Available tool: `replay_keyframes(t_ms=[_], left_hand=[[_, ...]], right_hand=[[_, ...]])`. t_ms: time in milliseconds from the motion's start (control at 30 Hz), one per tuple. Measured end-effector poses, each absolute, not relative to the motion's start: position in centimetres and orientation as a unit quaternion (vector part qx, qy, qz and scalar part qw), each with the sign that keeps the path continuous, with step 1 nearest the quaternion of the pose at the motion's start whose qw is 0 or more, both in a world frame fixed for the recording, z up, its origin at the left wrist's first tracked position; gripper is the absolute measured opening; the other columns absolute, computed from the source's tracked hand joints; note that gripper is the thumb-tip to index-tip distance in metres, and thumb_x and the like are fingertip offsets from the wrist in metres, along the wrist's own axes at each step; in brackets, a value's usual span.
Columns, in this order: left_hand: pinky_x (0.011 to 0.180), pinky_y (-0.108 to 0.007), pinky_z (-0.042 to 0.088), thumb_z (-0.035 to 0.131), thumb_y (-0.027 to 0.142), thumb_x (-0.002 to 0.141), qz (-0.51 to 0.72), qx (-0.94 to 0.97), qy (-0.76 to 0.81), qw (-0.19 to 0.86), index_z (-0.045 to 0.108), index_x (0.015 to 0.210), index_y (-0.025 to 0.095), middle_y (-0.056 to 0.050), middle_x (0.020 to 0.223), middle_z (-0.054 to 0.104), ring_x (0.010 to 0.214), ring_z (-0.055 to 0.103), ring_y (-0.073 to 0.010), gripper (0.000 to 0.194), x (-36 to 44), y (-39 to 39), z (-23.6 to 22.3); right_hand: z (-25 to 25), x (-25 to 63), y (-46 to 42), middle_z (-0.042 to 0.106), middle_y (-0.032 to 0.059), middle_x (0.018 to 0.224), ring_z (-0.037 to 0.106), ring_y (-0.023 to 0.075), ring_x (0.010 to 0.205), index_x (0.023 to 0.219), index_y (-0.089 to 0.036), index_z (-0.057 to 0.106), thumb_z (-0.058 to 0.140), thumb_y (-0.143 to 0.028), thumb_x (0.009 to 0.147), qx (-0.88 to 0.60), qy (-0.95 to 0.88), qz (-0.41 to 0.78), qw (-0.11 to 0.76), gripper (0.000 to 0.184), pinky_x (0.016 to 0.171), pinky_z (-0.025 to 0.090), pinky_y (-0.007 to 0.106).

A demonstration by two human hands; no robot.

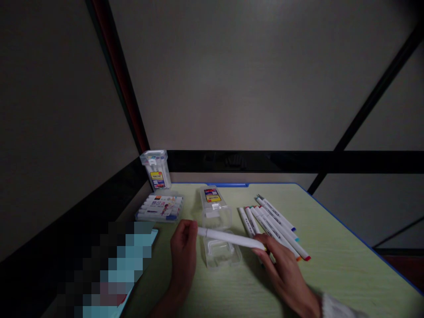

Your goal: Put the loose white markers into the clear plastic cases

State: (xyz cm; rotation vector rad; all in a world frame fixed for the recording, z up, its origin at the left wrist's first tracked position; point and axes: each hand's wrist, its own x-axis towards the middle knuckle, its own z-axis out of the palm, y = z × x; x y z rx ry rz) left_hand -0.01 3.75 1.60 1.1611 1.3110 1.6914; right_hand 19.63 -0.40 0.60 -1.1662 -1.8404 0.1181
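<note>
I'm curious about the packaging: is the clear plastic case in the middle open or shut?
Open: the clear plastic case lies with its lid off its opening, seen mostly below the white marker.

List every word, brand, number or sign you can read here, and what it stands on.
No text reads clearly enough to quote.
Flat marker case: large characters, too blurred.
Upright marker case: yellow label, too small.
Middle clear case: similar label, too small.
Loose markers: dark print, too small.
Held marker: no print discernible.
</note>
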Motion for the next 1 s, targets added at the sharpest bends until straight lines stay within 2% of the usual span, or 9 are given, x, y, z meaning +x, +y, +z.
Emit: replay_keyframes(t_ms=[133,267,500,600,733,867,1000], left_hand=[[0.046,-0.017,0.034,0.061,0.038,0.069,0.653,0.455,0.498,0.343,0.052,0.063,0.018,0.006,0.051,0.042,0.050,0.043,-0.0099,0.024,0.2,3.4,1.6],[0.048,-0.018,0.035,0.061,0.033,0.068,0.651,0.468,0.490,0.341,0.054,0.065,0.017,0.005,0.054,0.047,0.051,0.043,-0.0099,0.018,0.4,3.1,1.5],[0.048,-0.018,0.036,0.060,0.034,0.069,0.636,0.486,0.482,0.355,0.052,0.061,0.018,0.005,0.053,0.046,0.051,0.042,-0.0100,0.019,0.4,3.1,1.7],[0.046,-0.018,0.034,0.059,0.036,0.069,0.627,0.488,0.483,0.368,0.051,0.061,0.018,0.006,0.051,0.042,0.047,0.038,-0.0089,0.022,0.4,3.1,1.7],[0.043,-0.017,0.030,0.059,0.039,0.070,0.618,0.485,0.488,0.380,0.049,0.059,0.018,0.007,0.049,0.038,0.044,0.033,-0.0077,0.026,0.5,3.2,1.6],[0.041,-0.017,0.028,0.058,0.040,0.070,0.611,0.484,0.490,0.390,0.047,0.057,0.018,0.008,0.048,0.036,0.043,0.032,-0.0074,0.029,0.6,3.3,1.4],[0.041,-0.017,0.028,0.058,0.040,0.072,0.604,0.487,0.489,0.398,0.048,0.059,0.017,0.008,0.048,0.037,0.043,0.033,-0.0073,0.028,0.6,3.3,1.1]], right_hand=[[0.8,19.6,-0.6,0.055,-0.0019,0.052,0.052,0.0133,0.045,0.068,-0.021,0.051,0.035,-0.038,0.093,-0.470,-0.748,0.005,0.469,0.034,0.043,0.042,0.022],[1.2,19.5,-0.7,0.048,-0.0026,0.047,0.046,0.0119,0.040,0.057,-0.021,0.044,0.030,-0.039,0.094,-0.468,-0.742,-0.023,0.480,0.043,0.040,0.036,0.022],[1.5,19.2,-0.6,0.041,-0.0043,0.039,0.040,0.0106,0.034,0.048,-0.022,0.036,0.030,-0.042,0.093,-0.490,-0.719,-0.018,0.492,0.049,0.036,0.031,0.022],[1.5,19.2,-0.7,0.046,-0.0041,0.041,0.045,0.0113,0.035,0.054,-0.022,0.045,0.034,-0.042,0.092,-0.510,-0.696,0.001,0.505,0.045,0.035,0.034,0.021],[1.0,19.4,-0.9,0.059,-0.0019,0.052,0.054,0.0131,0.041,0.072,-0.021,0.057,0.042,-0.038,0.089,-0.507,-0.680,0.027,0.529,0.029,0.038,0.041,0.021],[0.6,19.5,-1.1,0.065,0.0008,0.066,0.061,0.0146,0.055,0.083,-0.023,0.058,0.046,-0.033,0.089,-0.468,-0.689,-0.008,0.554,0.017,0.048,0.047,0.021],[0.6,19.6,-1.5,0.066,0.0044,0.072,0.064,0.0183,0.065,0.089,-0.022,0.058,0.045,-0.031,0.090,-0.446,-0.698,-0.038,0.559,0.015,0.056,0.051,0.026]])
